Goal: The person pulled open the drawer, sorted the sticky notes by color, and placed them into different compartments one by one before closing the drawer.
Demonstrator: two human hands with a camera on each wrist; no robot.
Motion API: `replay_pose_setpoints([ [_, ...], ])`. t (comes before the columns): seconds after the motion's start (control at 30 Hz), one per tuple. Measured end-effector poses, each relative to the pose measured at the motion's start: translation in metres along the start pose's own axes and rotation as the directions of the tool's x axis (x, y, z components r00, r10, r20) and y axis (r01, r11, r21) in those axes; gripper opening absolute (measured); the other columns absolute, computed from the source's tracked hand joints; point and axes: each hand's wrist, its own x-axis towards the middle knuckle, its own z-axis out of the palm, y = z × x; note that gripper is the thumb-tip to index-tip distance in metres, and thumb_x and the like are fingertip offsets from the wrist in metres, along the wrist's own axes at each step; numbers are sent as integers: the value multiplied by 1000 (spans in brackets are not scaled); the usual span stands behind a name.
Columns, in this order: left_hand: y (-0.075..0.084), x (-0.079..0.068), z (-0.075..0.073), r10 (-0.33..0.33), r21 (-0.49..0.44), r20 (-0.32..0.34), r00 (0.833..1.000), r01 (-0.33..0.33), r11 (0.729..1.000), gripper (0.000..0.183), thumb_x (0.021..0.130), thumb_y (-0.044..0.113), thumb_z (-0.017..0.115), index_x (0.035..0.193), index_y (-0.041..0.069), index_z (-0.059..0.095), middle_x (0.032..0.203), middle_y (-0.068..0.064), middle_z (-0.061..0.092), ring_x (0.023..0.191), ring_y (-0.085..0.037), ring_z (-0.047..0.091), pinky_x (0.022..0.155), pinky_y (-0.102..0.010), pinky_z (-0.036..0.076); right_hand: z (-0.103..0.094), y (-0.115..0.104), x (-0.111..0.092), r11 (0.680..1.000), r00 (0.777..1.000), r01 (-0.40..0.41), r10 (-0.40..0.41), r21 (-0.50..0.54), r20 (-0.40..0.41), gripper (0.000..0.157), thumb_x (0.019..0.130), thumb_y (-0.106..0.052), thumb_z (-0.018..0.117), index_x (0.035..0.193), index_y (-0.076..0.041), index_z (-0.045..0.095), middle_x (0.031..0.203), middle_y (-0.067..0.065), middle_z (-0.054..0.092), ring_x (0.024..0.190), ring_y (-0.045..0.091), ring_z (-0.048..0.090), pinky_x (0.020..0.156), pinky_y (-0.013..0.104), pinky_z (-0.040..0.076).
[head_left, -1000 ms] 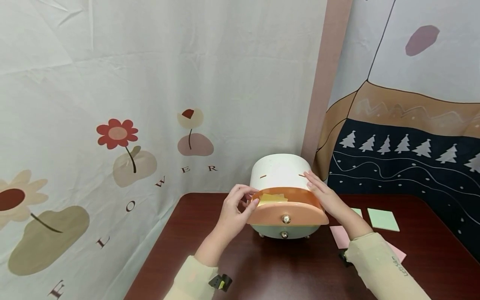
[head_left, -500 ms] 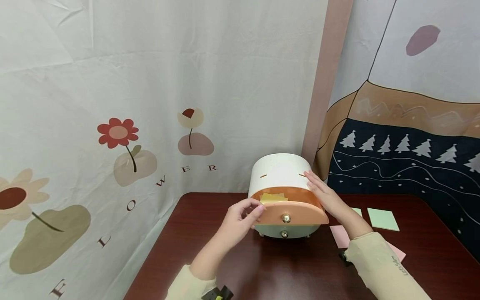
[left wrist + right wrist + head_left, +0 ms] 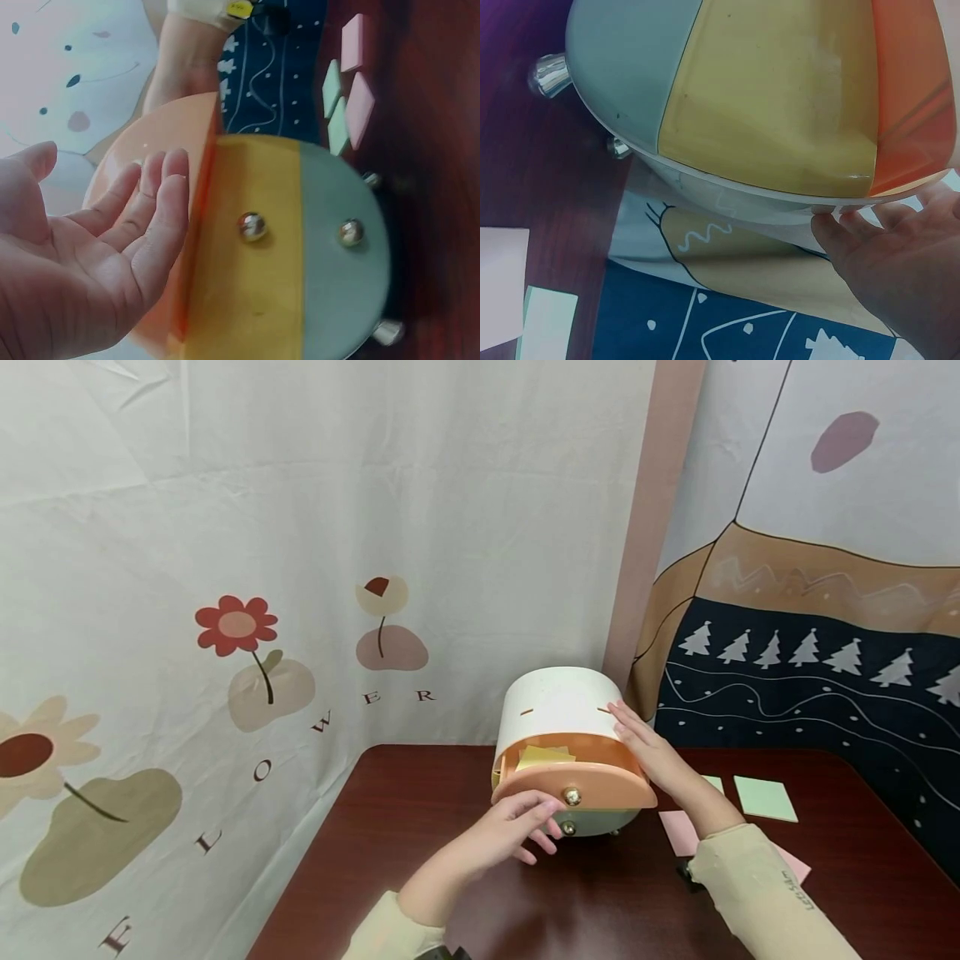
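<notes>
A small rounded desktop drawer cabinet with a white shell (image 3: 558,700) stands on the table. Its top orange drawer (image 3: 611,787) is pulled out, and yellow sticky notes (image 3: 545,755) show inside. Below it, the yellow drawer (image 3: 244,292) and green drawer (image 3: 337,277) are closed, each with a round metal knob. My left hand (image 3: 506,835) hovers before the orange drawer's front, left of its knob (image 3: 572,796), fingers loosely bent and holding nothing. With straight fingers, my right hand (image 3: 648,749) rests against the shell's right side.
To the right of the cabinet lie square note pads on the dark red table (image 3: 390,827): a green pad (image 3: 766,799) and a pink pad (image 3: 680,832), with others partly behind the right forearm. A printed curtain (image 3: 465,568) hangs behind.
My left hand has come away from the orange drawer's left edge and moved right and down across its front, near the knob. The right hand and the cabinet stay put.
</notes>
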Motion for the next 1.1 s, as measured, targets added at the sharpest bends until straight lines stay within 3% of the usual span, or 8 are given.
replay_pose_setpoints([
  [0.2, -7, 8, 12, -92, -83, 41, 995, 95, 992, 41, 98, 46, 43, 119, 14, 58, 97, -7, 66, 84, -21, 68, 62, -31, 53, 0, 0, 0, 1000, 1000, 4, -4, -3, 3, 56, 103, -39, 35, 152, -16, 22, 160, 10, 4, 144, 42, 4, 104, 73, 8],
  [0.37, -10, 16, 20, -148, -172, 37, 988, 152, 973, 49, 97, 50, 43, 125, 12, 54, 96, -4, 65, 81, -15, 65, 60, -28, 53, 0, 0, 1, 1000, 1000, 6, -6, -3, 4, 56, 103, -38, 35, 152, -16, 21, 160, 11, 4, 144, 43, 4, 104, 73, 8],
  [0.53, -12, 20, 25, -163, -268, 62, 985, 174, 948, 51, 96, 52, 43, 124, 12, 55, 97, -2, 64, 83, -12, 64, 65, -29, 53, 0, 0, 1, 1000, 1000, 6, -6, -2, 6, 56, 103, -38, 34, 152, -16, 21, 160, 11, 4, 144, 43, 4, 104, 73, 8],
  [0.83, -11, 28, 29, -174, -441, 113, 978, 206, 874, 57, 96, 51, 44, 127, 5, 54, 91, 2, 59, 81, -12, 59, 64, -25, 49, 0, 1, 0, 1000, 1000, 9, -9, 1, 4, 56, 103, -39, 35, 152, -15, 22, 160, 11, 5, 144, 42, 5, 105, 72, 9],
  [1.1, -11, 32, 32, -186, -513, 64, 980, 192, 837, 43, 97, 47, 45, 112, 9, 61, 86, 3, 55, 75, -9, 54, 61, -21, 46, 0, 1, 1, 1000, 1000, 1, -1, -1, 1, 57, 102, -40, 35, 152, -16, 22, 160, 11, 5, 144, 42, 5, 105, 72, 9],
])
